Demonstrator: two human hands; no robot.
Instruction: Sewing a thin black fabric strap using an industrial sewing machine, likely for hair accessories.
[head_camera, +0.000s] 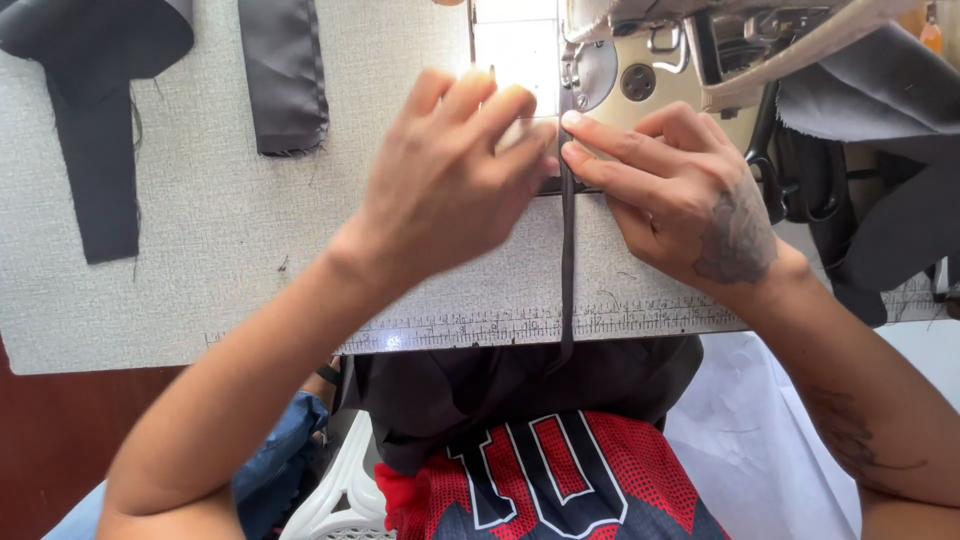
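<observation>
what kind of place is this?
Most likely a sewing or tailoring workshop. An industrial sewing machine sits on a table with a ruler strip along its edge, and both hands guide a narrow dark fabric strip toward it.

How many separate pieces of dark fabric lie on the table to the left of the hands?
2. A long dark fabric piece lies at the far left edge of the table. A shorter grey fabric piece lies nearer the left hand. Others may be hidden beyond the frame.

Speckled grey sewing table (250, 260) — dark fabric pieces (95, 150), a narrow strip (567, 260).
</observation>
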